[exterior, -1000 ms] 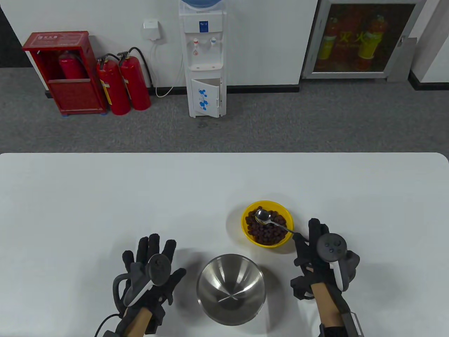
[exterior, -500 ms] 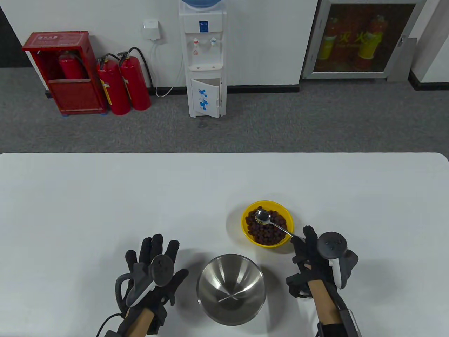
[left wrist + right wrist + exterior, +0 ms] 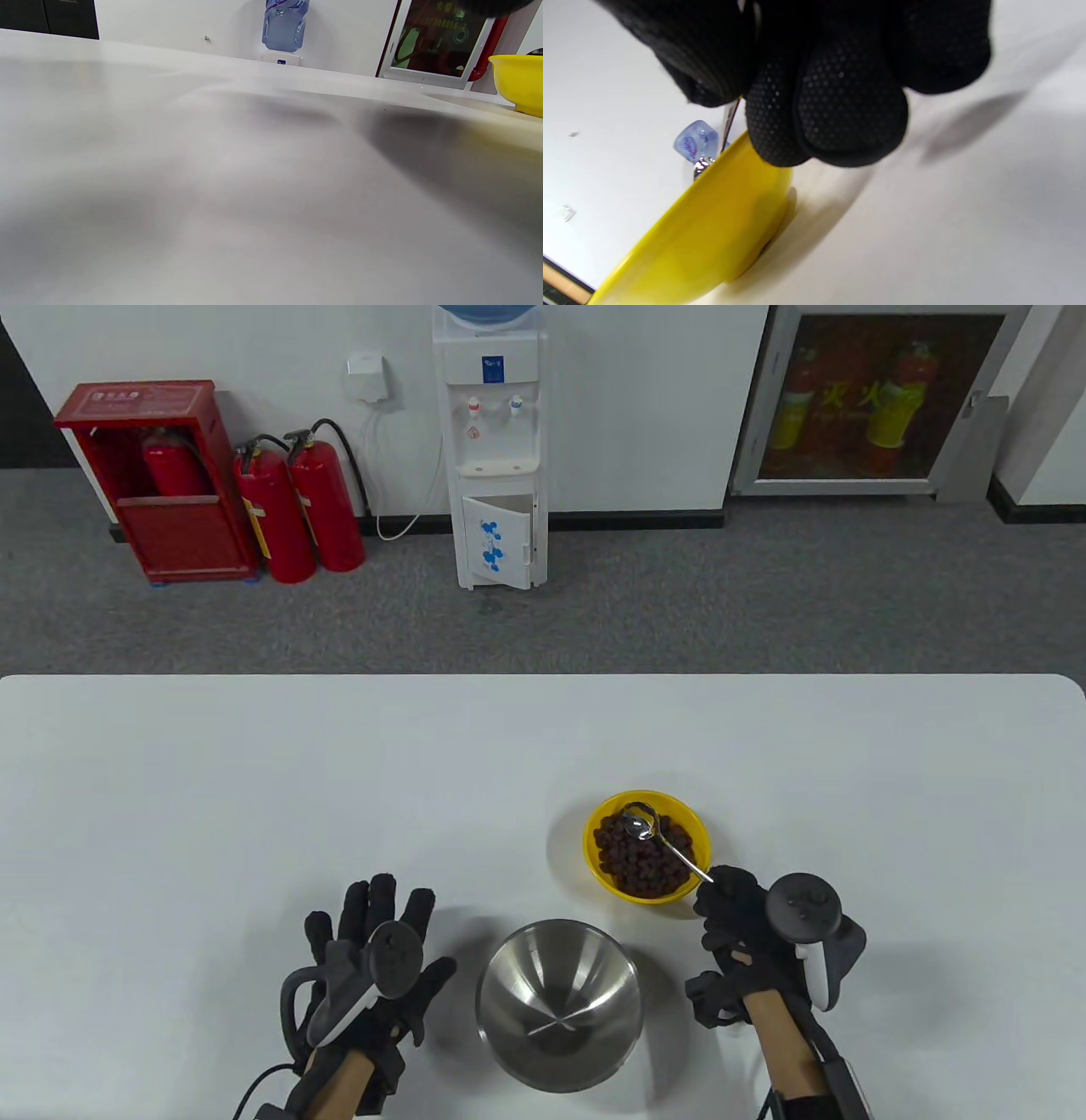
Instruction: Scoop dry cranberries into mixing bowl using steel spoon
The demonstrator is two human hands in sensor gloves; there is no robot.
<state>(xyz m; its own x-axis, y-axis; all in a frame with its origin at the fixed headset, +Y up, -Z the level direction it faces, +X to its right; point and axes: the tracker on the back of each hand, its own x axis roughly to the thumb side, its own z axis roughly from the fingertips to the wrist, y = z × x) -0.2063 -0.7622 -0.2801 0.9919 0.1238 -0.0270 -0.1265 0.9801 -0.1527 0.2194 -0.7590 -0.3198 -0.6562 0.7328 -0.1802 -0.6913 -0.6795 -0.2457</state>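
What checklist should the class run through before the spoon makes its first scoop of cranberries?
1. Right hand grips the steel spoon by its handle end: ok.
2. Spoon's bowl is over the cranberries in the yellow bowl: ok.
3. Spoon already loaded: not ok, it looks empty.
4. Mixing bowl upright, empty, near the yellow bowl: ok.
5. Left hand lies spread on the table, off the mixing bowl: ok.
6. Firmness of grip: cannot tell.

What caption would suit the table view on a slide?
Right hand grips a spoon over cranberries in a yellow bowl; the steel bowl is empty.
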